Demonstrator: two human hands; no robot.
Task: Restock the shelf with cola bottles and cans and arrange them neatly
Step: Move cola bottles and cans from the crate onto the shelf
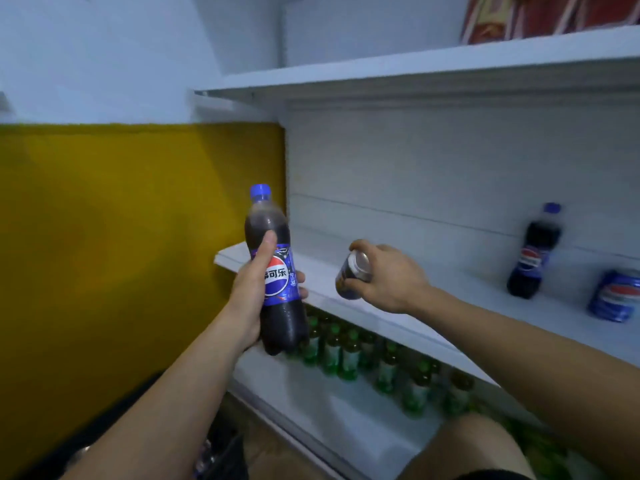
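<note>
My left hand (250, 292) grips a cola bottle (277, 271) with a blue cap and blue label, upright, just in front of the left end of the white middle shelf (346, 271). My right hand (388, 275) holds a dark cola can (355, 275) tilted on its side, silver top facing me, above the shelf's front part. At the right of the same shelf stand another cola bottle (533, 254) and a blue cola can (614, 294).
Several green bottles (349, 355) fill the lower shelf. An upper white shelf (415, 77) carries a red patterned package (540, 15). A yellow wall (121, 237) lies to the left. My knee (467, 445) shows at the bottom right.
</note>
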